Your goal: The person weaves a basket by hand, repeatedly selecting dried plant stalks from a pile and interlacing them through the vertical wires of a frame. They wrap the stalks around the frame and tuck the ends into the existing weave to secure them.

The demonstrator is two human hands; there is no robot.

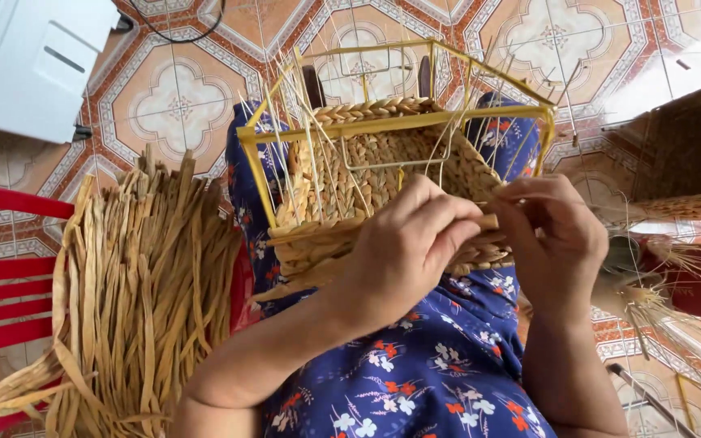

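Note:
A half-woven straw basket point(367, 174) sits in a yellow wire frame point(257, 174) on my lap, over blue floral cloth. My left hand point(403, 251) presses on the basket's near woven edge, fingers curled over a flat straw strand point(488, 221). Right beside it, my right hand point(549, 235) pinches the same strand at the basket's right corner. Thin upright stalks stick out of the weave around the frame.
A thick bundle of dried straw strips point(139, 300) lies over a red slatted chair point(2, 292) on my left. A white machine point(30, 57) stands at top left on the patterned tile floor. A dark woven basket point(687, 146) and loose straw lie at right.

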